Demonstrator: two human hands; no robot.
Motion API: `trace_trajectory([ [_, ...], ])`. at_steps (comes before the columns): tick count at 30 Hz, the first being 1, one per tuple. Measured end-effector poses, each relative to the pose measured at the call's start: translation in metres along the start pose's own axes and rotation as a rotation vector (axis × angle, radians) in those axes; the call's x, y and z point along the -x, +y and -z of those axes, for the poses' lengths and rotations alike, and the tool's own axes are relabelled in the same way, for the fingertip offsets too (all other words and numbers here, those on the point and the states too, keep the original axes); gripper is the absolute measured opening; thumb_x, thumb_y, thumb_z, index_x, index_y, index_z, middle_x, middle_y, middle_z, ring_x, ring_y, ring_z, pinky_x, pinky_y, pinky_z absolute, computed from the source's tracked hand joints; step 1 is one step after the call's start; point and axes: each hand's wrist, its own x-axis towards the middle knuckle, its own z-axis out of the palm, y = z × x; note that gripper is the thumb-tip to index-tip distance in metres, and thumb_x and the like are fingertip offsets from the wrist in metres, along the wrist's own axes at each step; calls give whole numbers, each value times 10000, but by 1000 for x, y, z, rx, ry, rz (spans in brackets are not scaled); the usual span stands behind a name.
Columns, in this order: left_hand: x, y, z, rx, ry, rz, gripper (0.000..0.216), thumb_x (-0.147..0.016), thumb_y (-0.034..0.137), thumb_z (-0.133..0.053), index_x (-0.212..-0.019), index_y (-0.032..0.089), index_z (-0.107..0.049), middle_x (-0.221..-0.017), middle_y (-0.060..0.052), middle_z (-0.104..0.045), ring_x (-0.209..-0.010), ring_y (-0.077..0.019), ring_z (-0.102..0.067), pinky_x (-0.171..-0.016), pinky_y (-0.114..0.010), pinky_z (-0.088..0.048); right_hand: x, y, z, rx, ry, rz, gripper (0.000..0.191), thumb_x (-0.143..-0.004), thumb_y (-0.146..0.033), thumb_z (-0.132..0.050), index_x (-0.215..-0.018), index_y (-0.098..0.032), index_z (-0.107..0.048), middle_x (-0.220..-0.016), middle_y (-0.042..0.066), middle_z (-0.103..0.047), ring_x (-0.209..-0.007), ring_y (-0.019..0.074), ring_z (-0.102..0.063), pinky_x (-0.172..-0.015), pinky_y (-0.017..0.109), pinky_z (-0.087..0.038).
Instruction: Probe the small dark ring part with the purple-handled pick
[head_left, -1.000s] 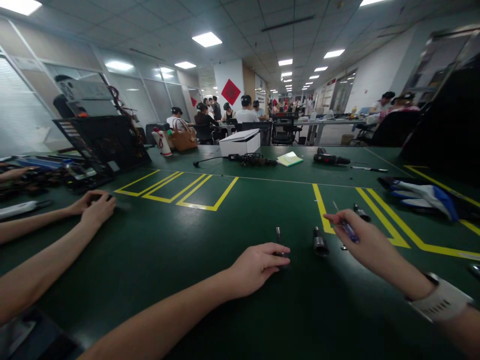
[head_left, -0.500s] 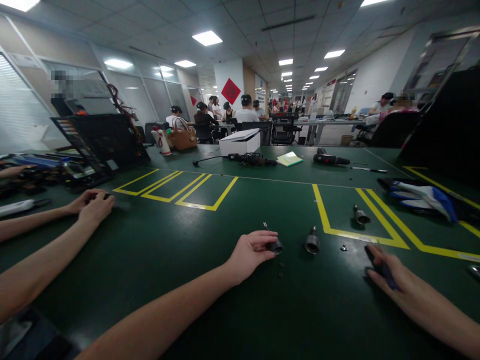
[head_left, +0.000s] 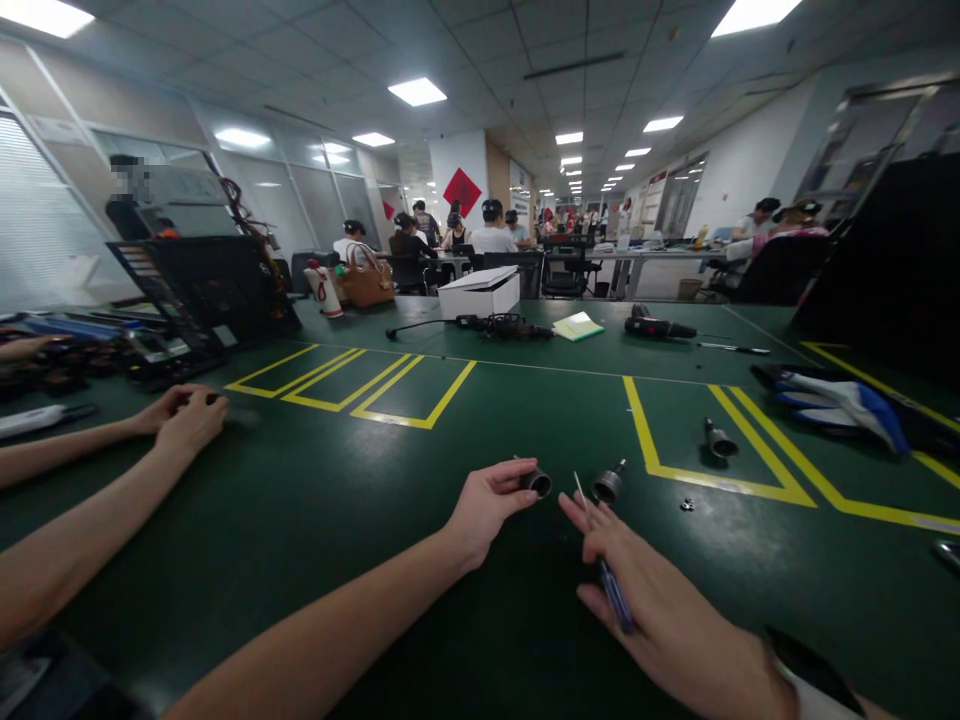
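Note:
My left hand (head_left: 491, 505) pinches a small dark cylindrical metal part (head_left: 537, 482) just above the green table (head_left: 337, 500). My right hand (head_left: 637, 590) is closed round a thin blue-handled screwdriver (head_left: 607, 575), whose metal tip points up toward that part. A second cylindrical part (head_left: 606, 486) lies on the mat just right of my left hand. A third part (head_left: 718, 440) lies inside the yellow-lined box farther right, with a tiny washer (head_left: 686, 505) near it.
A co-worker's two hands (head_left: 184, 415) rest on the table at left, near a black open case (head_left: 202, 290). A white box (head_left: 480, 290), cables, a green notepad (head_left: 579, 325), a power screwdriver (head_left: 656, 325) and blue-white gloves (head_left: 832, 400) lie farther back. People sit at distant desks.
My right hand, holding the screwdriver, swung down to the table and then left, close to my left hand. My left hand lifted the small part off the table.

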Motion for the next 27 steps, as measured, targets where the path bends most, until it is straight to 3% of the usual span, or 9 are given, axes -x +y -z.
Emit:
trace_trajectory([
  [4,-1,1,0,-7,5,34,415,-621,-50,-681,-967,177,-713,-1208,-79,-627,-1036,-210,-624,-962,-362,-474,-38,40,0,20,130,-31,108,-832,-225,-573,-923,-206,-519,-1393,128,-487,-1332,281,-361,-1088,555,-276],
  [6,0,3,1,-16,2,61,420,-637,-61,-667,-977,181,-709,-1216,-74,-622,-1039,-201,-622,-969,-356,-468,-47,59,-2,13,113,-42,106,-809,-217,-603,-901,-210,-550,-1219,104,-627,-1210,293,-515,-1063,585,-292],
  [8,1,5,1,-22,-6,81,420,-651,-67,-658,-984,185,-706,-1209,-66,-626,-1043,-194,-620,-975,-350,-465,-47,70,-2,-5,85,-49,110,-819,-211,-588,-928,-217,-576,-1078,75,-681,-1025,263,-639,-1005,554,-392],
  [10,2,7,2,-29,-19,97,419,-669,-66,-647,-997,189,-700,-1213,-60,-624,-1052,-191,-615,-975,-350,-464,-37,77,2,-23,62,-57,149,-843,-223,-558,-988,-227,-590,-1056,68,-682,-970,247,-658,-970,517,-441],
  [15,1,8,2,-48,-18,138,417,-690,-59,-632,-1019,191,-692,-1226,-65,-616,-1075,-200,-604,-983,-380,-454,3,96,23,-50,47,-106,227,-851,-241,-532,-1072,-253,-587,-1111,47,-672,-1052,258,-619,-1068,564,-297],
  [18,1,7,2,-36,-29,134,417,-683,-48,-647,-1023,191,-691,-1193,-66,-637,-1067,-200,-608,-992,-385,-445,25,114,34,-74,78,-211,212,-826,-278,-550,-1032,-253,-596,-1139,44,-661,-1076,271,-599,-1086,556,-263],
  [21,1,6,2,-23,-24,125,414,-667,-47,-661,-1006,188,-697,-1171,-65,-649,-1050,-199,-617,-996,-384,-439,43,132,42,-87,28,-308,286,-828,-344,-535,-1095,-250,-577,-1174,88,-634,-1089,303,-582,-975,520,-420],
  [24,0,5,3,-39,-21,131,425,-671,-49,-657,-1019,191,-693,-1175,-67,-647,-1072,-198,-605,-1001,-381,-434,56,148,48,-89,81,-336,368,-818,-363,-537,-1160,-228,-537,-1163,114,-633,-1062,315,-597,-933,509,-451],
  [27,0,5,4,-39,-37,142,427,-683,-45,-650,-1037,193,-685,-1198,-65,-633,-1084,-196,-597,-1000,-380,-434,66,165,52,-90,112,-353,339,-801,-375,-542,-1099,-213,-555,-1153,128,-644,-1024,340,-621,-880,519,-485],
])
